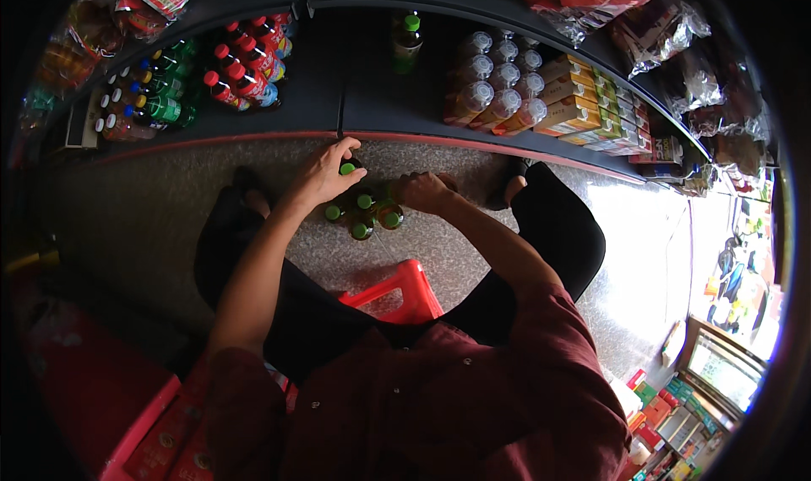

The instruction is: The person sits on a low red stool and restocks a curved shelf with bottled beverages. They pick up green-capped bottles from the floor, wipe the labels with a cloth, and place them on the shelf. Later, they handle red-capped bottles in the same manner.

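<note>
Several green-capped drink bottles [362, 228] with amber contents stand close together on the floor between my legs. My left hand [319, 175] is closed around the top of another green-capped bottle [347, 168], just beyond that group and near the shelf's front edge. My right hand [425, 192] is curled in a fist at the group's right side, close to the rightmost bottle [390, 217]. Its fingertips are hidden, so what they hold, if anything, does not show. One more green-capped bottle [409, 46] stands on the lower shelf [359, 84] ahead.
The shelf also carries red-capped bottles [245, 67] at left, clear-lidded bottles [498, 84] at right, and drink cartons [574, 101] beside them. Its red front edge [473, 145] runs across ahead of my hands. A red plastic stool [412, 287] shows between my thighs.
</note>
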A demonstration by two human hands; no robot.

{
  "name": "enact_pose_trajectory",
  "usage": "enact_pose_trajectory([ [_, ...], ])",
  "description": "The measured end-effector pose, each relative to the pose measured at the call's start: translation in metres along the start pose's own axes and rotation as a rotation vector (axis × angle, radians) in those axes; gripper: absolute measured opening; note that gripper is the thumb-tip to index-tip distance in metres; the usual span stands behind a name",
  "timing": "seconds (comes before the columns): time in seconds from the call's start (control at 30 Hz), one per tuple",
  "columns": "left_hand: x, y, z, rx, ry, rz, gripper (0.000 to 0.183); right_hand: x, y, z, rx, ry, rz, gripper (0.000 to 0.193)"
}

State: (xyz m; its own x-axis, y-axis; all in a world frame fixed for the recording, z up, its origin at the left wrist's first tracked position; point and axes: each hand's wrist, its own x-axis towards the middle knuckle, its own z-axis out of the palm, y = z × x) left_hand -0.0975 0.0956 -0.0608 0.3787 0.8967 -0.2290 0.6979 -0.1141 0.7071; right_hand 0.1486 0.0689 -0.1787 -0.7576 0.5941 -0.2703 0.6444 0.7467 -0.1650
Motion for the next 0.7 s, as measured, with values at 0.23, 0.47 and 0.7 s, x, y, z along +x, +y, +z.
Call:
enact_pose_trajectory([
  [0.23,0.007,0.021,0.002,0.1,-0.128,-0.081,0.053,-0.025,0.025,0.001,0.149,0.153,-0.007,0.018],
  [0.47,0.006,0.026,0.02,0.096,-0.208,0.293,0.094,-0.078,0.001,-0.214,0.223,0.24,-0.148,0.021],
  [0.7,-0.008,0.082,0.016,-0.709,-0.488,0.196,0.081,-0.104,0.017,-0.279,0.804,0.449,-0.044,0.027],
])
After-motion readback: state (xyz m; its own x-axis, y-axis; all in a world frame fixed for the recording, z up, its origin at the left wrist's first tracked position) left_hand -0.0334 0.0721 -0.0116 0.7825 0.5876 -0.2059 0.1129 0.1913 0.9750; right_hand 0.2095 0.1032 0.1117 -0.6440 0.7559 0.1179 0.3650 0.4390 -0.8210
